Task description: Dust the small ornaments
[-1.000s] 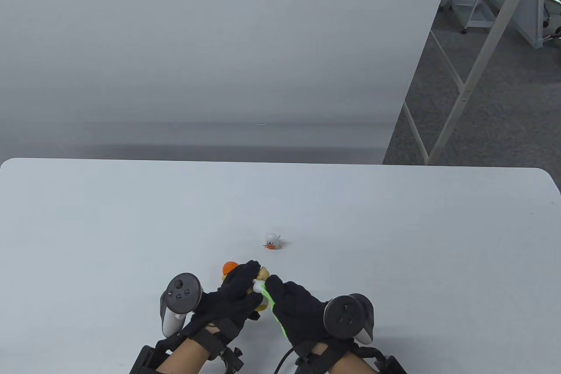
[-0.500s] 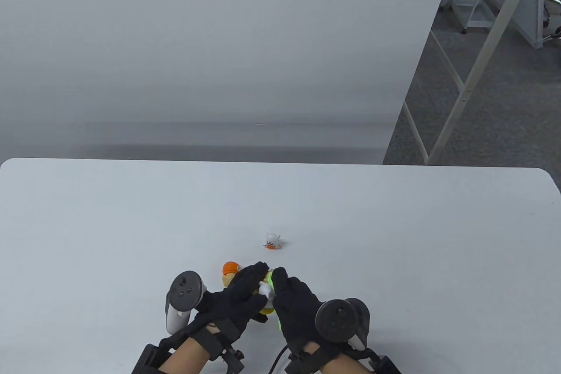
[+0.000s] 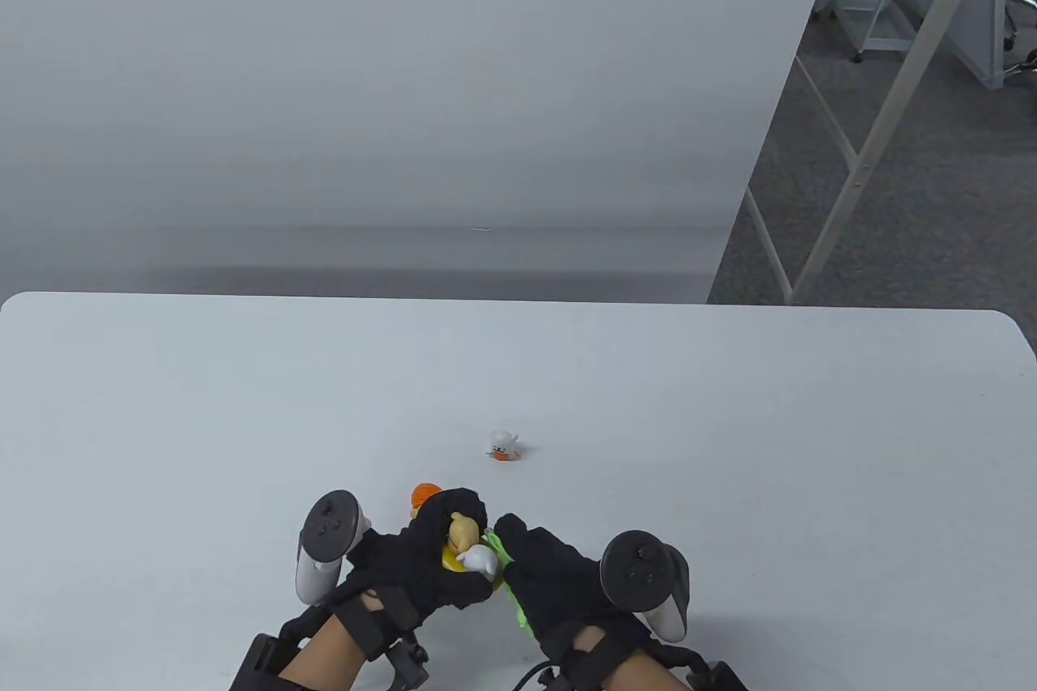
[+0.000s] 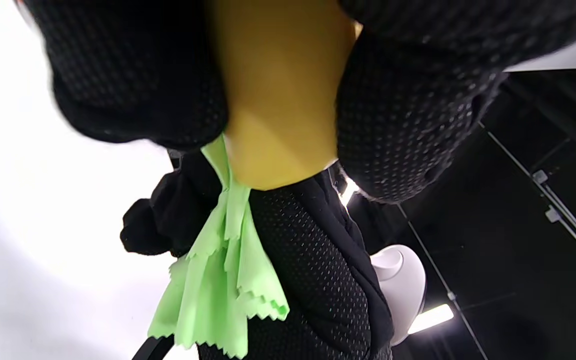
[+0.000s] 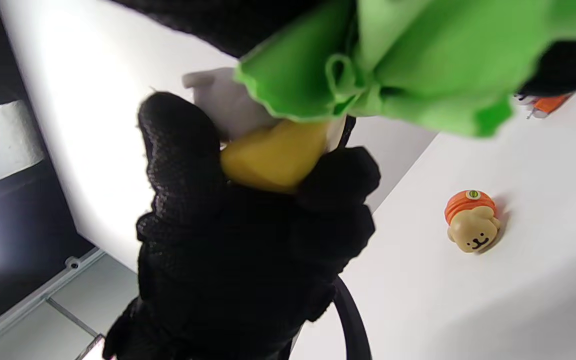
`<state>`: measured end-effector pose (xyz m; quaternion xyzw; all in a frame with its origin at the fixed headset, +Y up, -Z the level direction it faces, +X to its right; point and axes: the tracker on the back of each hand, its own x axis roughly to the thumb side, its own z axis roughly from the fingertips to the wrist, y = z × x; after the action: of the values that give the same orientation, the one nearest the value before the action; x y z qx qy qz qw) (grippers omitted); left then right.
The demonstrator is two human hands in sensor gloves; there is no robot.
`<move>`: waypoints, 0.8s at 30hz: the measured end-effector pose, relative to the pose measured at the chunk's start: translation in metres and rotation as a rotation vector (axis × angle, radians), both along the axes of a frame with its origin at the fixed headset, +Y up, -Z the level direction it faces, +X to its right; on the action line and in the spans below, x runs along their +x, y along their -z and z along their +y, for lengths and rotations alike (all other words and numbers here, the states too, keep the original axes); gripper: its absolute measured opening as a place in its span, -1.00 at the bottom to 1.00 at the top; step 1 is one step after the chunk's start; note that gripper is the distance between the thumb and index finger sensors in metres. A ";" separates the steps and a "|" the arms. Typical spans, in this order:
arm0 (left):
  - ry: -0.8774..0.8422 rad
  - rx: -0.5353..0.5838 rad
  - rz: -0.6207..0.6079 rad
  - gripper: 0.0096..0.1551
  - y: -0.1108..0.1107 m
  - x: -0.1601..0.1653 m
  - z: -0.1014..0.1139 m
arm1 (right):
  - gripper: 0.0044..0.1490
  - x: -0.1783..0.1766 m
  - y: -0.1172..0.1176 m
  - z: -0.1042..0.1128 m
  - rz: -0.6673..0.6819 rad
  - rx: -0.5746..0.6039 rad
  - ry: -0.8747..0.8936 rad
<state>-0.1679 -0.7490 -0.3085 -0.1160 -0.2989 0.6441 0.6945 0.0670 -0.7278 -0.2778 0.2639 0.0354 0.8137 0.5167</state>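
Three ornaments: left hand (image 3: 429,569) grips the yellow figure (image 3: 463,549); right hand (image 3: 551,569), beside it, pinches the green cloth (image 3: 504,573) against it. Wiping underway; next, turn figure. Bear (image 5: 472,220) and ghost (image 3: 503,444) wait beyond.

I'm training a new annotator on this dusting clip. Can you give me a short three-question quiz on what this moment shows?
1. True or false: the left hand holds the yellow figurine.
2. The right hand holds: A) a brush B) a green cloth C) nothing.
3. How many ornaments stand free on the table?

Key: 1 true. 2 B. 3 two: the orange-capped bear and the small white figure.
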 end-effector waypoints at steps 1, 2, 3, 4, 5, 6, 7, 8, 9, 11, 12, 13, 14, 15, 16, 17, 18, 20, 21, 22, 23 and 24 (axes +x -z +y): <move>0.019 0.017 0.023 0.18 -0.002 0.001 0.001 | -0.38 -0.002 -0.001 0.000 0.007 -0.005 -0.020; 0.070 0.060 0.074 0.17 -0.005 0.002 0.003 | -0.37 -0.006 -0.004 0.000 -0.002 0.005 -0.068; 0.110 0.085 0.107 0.16 -0.007 0.003 0.003 | -0.36 -0.007 -0.005 0.000 -0.022 0.014 -0.088; 0.152 0.128 0.153 0.14 -0.010 0.004 0.003 | -0.35 -0.009 -0.005 -0.001 -0.047 0.026 -0.100; 0.163 0.137 0.189 0.13 -0.012 0.006 0.004 | -0.34 -0.009 -0.005 -0.002 -0.068 0.014 -0.085; 0.166 0.141 0.209 0.10 -0.014 0.008 0.006 | -0.33 -0.009 -0.005 -0.003 -0.085 0.000 -0.060; 0.180 0.162 0.247 0.07 -0.016 0.008 0.008 | -0.32 -0.009 -0.005 -0.003 -0.088 -0.008 -0.032; 0.188 0.198 0.279 0.07 -0.016 0.009 0.010 | -0.32 -0.010 -0.006 -0.002 -0.085 -0.005 -0.008; 0.207 0.207 0.301 0.08 -0.016 0.007 0.011 | -0.32 -0.011 -0.006 -0.001 -0.056 0.015 -0.021; 0.215 0.200 0.330 0.04 -0.011 0.003 0.009 | -0.35 -0.015 -0.007 0.003 0.030 0.046 -0.020; 0.188 0.177 0.309 -0.02 -0.008 0.000 0.004 | -0.36 -0.019 -0.006 0.007 0.081 0.036 -0.040; 0.140 0.142 0.282 -0.04 -0.006 -0.001 0.002 | -0.36 -0.017 -0.007 0.007 0.058 0.033 -0.055; 0.075 0.071 0.257 -0.05 -0.005 -0.003 0.000 | -0.38 -0.013 -0.005 0.005 0.024 0.070 -0.031; 0.044 0.053 0.252 -0.07 -0.004 -0.007 -0.002 | -0.38 -0.004 -0.001 0.003 -0.024 0.056 0.001; 0.014 0.047 0.236 -0.08 -0.002 -0.010 -0.003 | -0.38 0.005 0.002 0.000 -0.055 0.035 0.017; -0.021 0.004 0.187 -0.08 -0.002 -0.012 -0.004 | -0.38 0.013 0.005 -0.004 -0.095 0.031 0.021; -0.035 -0.008 0.171 -0.10 -0.002 -0.013 -0.004 | -0.37 0.016 0.006 -0.005 -0.111 0.027 0.019; -0.085 -0.024 0.056 -0.11 0.001 -0.010 -0.006 | -0.37 0.022 0.013 -0.012 -0.113 -0.031 0.012; -0.088 -0.039 0.020 -0.12 0.000 -0.008 -0.006 | -0.37 0.022 0.015 -0.015 -0.099 -0.059 0.021; -0.081 -0.034 -0.013 -0.12 0.000 -0.004 -0.006 | -0.37 0.021 0.017 -0.017 -0.086 -0.067 0.034; -0.067 -0.021 -0.049 -0.13 -0.001 -0.001 -0.005 | -0.37 0.018 0.019 -0.019 -0.043 -0.072 0.047; -0.036 -0.014 -0.047 -0.14 -0.003 0.003 -0.005 | -0.37 0.014 0.019 -0.020 0.008 -0.098 0.048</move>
<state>-0.1651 -0.7536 -0.3060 -0.1306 -0.3127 0.6558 0.6746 0.0808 -0.7474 -0.2972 0.2424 0.0710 0.7972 0.5483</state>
